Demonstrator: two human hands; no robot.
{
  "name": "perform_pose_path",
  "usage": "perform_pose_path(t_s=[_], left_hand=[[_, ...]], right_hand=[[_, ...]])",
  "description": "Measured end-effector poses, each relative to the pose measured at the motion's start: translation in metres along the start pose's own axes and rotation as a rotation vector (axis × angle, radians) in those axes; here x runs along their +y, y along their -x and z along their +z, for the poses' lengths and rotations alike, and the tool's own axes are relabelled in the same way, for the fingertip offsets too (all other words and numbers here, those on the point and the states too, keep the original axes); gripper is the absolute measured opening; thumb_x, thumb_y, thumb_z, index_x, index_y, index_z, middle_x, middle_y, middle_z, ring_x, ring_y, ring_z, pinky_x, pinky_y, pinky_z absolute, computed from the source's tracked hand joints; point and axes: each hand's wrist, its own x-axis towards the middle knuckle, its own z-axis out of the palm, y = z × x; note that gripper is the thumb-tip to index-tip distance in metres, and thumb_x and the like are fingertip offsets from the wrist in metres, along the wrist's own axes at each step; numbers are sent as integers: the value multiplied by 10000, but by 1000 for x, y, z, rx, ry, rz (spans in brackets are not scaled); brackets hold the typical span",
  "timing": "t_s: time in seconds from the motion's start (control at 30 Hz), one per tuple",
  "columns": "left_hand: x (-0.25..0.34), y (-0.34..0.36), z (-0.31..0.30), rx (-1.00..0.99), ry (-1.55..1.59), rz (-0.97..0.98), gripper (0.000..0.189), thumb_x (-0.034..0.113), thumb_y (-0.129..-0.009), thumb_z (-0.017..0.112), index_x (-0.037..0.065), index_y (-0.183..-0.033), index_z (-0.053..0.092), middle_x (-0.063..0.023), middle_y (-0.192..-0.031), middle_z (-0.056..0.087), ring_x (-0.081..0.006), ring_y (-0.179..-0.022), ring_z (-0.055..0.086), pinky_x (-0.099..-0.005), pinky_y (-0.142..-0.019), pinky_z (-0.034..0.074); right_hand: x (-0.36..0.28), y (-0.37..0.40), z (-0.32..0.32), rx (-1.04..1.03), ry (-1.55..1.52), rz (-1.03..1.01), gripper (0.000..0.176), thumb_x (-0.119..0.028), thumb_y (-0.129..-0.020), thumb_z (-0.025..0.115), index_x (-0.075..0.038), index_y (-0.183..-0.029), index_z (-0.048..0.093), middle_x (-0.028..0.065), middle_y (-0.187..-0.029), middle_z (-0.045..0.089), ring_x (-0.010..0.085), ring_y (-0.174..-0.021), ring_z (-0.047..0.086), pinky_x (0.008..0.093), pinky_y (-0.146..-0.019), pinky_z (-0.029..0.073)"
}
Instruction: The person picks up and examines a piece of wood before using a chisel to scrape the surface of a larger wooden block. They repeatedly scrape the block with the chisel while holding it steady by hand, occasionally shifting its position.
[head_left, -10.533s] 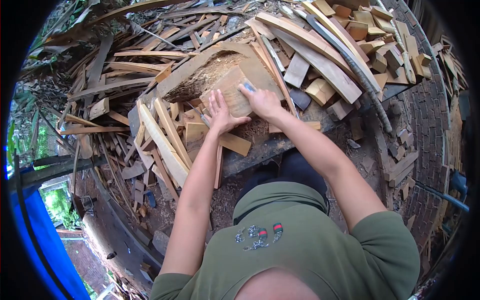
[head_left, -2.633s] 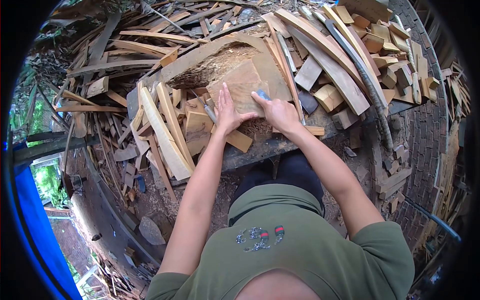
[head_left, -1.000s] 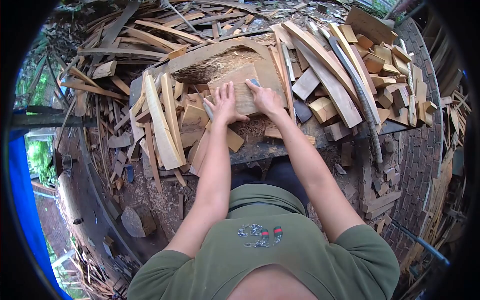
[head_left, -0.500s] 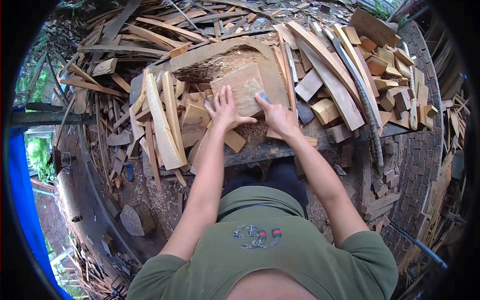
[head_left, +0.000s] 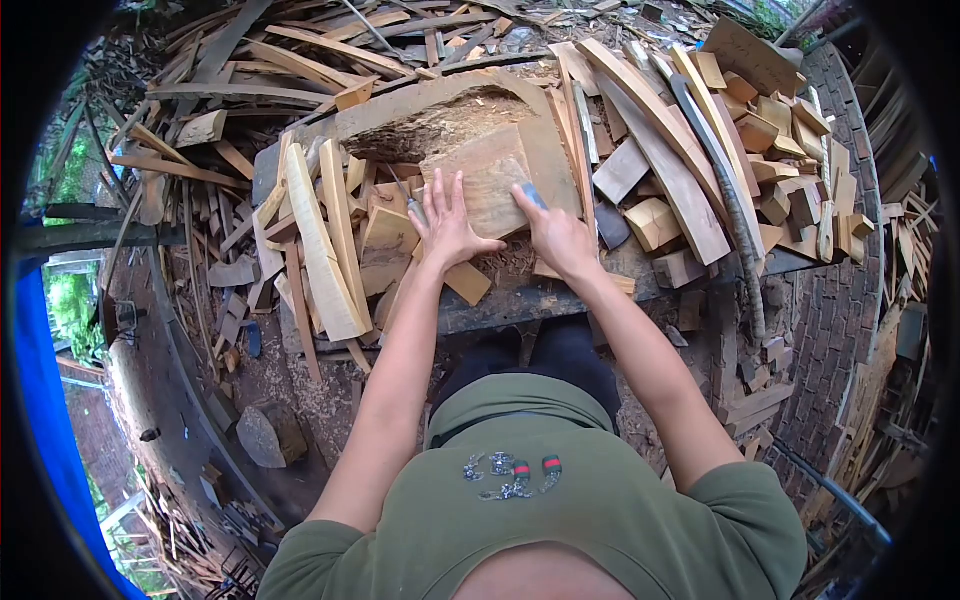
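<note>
A flat, squarish wooden board [head_left: 484, 190] lies tilted at the middle of the cluttered bench, over a larger slab [head_left: 555, 150] with a rough hollow in it. My left hand [head_left: 450, 230] rests with fingers spread at the board's lower left edge, thumb stretched toward the right. At the board's right side, my right hand [head_left: 560, 240] is closed round a small blue-grey flat piece [head_left: 534, 195], index finger laid along it. Most of that piece is hidden in the grip, and I cannot tell its kind. Below the board, a short wooden offcut [head_left: 467, 283] sits near my left wrist.
Long pale strips [head_left: 322, 250] lean on the bench to the left. Curved planks [head_left: 665, 170] and stacked blocks [head_left: 775, 130] crowd the right. The bench's dark front edge [head_left: 500, 312] is just before my body. Scrap wood [head_left: 330, 65] piles up behind.
The camera view has shifted slightly. Both hands keep nearly the same places on the board, the right one still gripping the blue-grey piece.
</note>
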Motion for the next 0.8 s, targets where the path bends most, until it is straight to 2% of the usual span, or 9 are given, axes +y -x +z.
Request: perform_pose_path(t_s=[0.13, 0.27, 0.37, 0.57, 0.63, 0.7, 0.8], left_hand=[[-4, -3, 5, 1, 28, 25, 1460, 560, -389, 880, 199, -1519, 28, -138, -1579, -46, -366, -1450, -33, -667, -1103, 19], [-4, -3, 6, -2, 33, 21, 1464, 556, -389, 883, 204, -1519, 23, -132, -1579, -45, -358, -1451, -41, -663, -1106, 25], [-4, -2, 3, -10, 22, 21, 1467, 552, -387, 887, 207, -1519, 21, -129, -1579, -43, -352, -1452, -45, -663, -1106, 38], [-4, -2, 3, -7, 52, 15, 1474, 546, -386, 890, 215, -1520, 8, -125, -1578, -42, -348, -1454, -47, -653, -1112, 51], [-4, -2, 6, -11, 47, 20, 1476, 547, -387, 889, 217, -1520, 3, -125, -1578, -40, -348, -1454, -46, -649, -1114, 49], [-6, -3, 7, 20, 20, 52, 1477, 588, -391, 875, 196, -1520, 8, -140, -1565, -63, -403, -1436, -10, -639, -1107, 81], [-6, -4, 6, 10, 6, 42, 1480, 590, -389, 875, 198, -1521, 5, -142, -1565, -59, -404, -1435, -5, -639, -1107, 83]], right_hand=[[0, 7, -1, -66, 68, 22, 526, -120, -896, 394, -338, -1370, 459, 223, -814, 666, 386, -749, 676, 494, -684, 543], [-1, -48, 11, 66, 16, -19, 513, -122, -900, 391, -337, -1360, 469, 221, -826, 666, 380, -742, 678, 495, -671, 544], [1, -46, 14, 146, 1, -35, 522, -120, -899, 392, -347, -1364, 462, 215, -802, 664, 378, -740, 677, 492, -662, 546], [-3, 6, -4, -79, 55, 35, 539, -123, -890, 400, -363, -1370, 452, 219, -801, 662, 381, -764, 676, 491, -689, 542], [-6, -3, -5, -31, 28, 38, 548, -119, -889, 399, -366, -1375, 444, 218, -794, 661, 379, -761, 676, 488, -680, 542], [-4, -34, 5, 18, 15, 31, 551, -121, -889, 398, -369, -1379, 440, 218, -796, 661, 380, -762, 676, 488, -681, 541], [-6, -41, 10, 75, -2, 5, 553, -120, -888, 399, -371, -1380, 439, 219, -801, 661, 380, -755, 675, 488, -680, 541]])
